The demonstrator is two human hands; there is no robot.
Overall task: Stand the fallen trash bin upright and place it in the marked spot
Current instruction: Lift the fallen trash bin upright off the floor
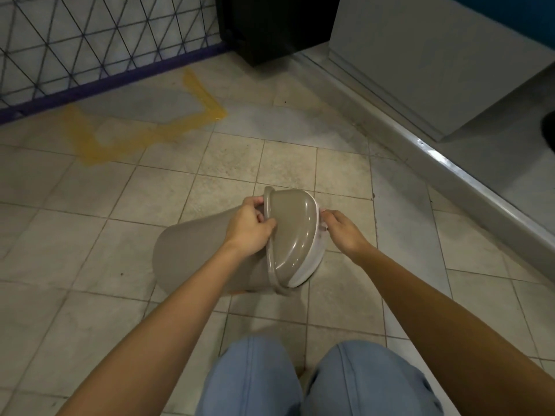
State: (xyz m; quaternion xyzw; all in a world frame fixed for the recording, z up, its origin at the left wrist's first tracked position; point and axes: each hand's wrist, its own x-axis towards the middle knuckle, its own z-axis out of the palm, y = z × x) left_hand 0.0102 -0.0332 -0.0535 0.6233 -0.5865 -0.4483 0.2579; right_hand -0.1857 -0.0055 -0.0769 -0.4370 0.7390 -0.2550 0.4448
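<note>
A taupe plastic trash bin [195, 250] lies on its side on the tiled floor, its base pointing left and its domed lid [289, 232] facing right and up. My left hand [250, 228] grips the lid's rim on the left side, fingers curled over the edge. My right hand [342, 231] holds the lid's right edge by the white inner ring. The marked spot [144, 115] is an outline of yellow tape on the floor, far left, beside the fence.
A wire mesh fence with a purple base rail [114, 82] runs along the far left. A black box [270, 28] stands at the back. A grey raised ledge [450, 163] borders the right side. My knees in blue jeans [315, 382] are at the bottom.
</note>
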